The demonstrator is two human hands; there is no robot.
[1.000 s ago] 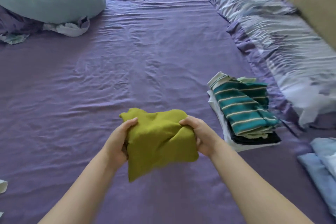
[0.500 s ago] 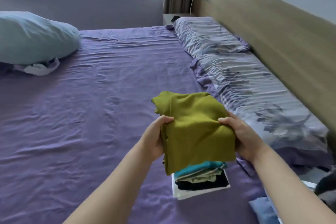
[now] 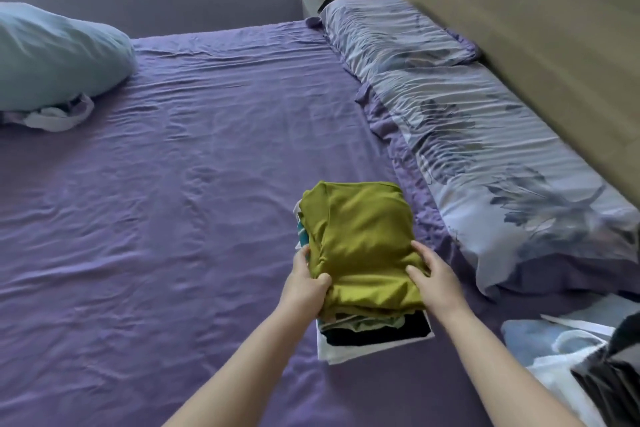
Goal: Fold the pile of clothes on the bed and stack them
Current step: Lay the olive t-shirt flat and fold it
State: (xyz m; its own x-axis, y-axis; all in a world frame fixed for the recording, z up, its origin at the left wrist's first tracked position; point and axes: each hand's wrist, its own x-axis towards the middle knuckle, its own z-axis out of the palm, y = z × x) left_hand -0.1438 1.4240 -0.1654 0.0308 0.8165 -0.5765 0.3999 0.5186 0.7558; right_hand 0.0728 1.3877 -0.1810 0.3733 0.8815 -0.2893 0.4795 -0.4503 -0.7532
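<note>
While I look down through the head camera, I see the folded olive-green shirt (image 3: pixel 360 246) lying on top of the stack of folded clothes (image 3: pixel 374 333) on the purple bed sheet (image 3: pixel 180 204). The stack sits at about 5 o'clock from the middle of the view, just beside the long flowery pillows (image 3: pixel 485 149) at 3 o'clock. Under the green shirt I can see a bit of teal, some pale green, a black layer and a white one at the bottom.

My left hand (image 3: pixel 306 282) grips the near left corner of the green shirt, with the thumb on top and the fingers curled under the edge. My right hand (image 3: pixel 434 276) lies on the near right side of the shirt with its fingers nearly straight, pressing the cloth and not wrapped round it.

A light blue pillow (image 3: pixel 52 52) rests at 10 o'clock. More loose clothes (image 3: pixel 571 357) lie at 4 o'clock, by the right edge.
</note>
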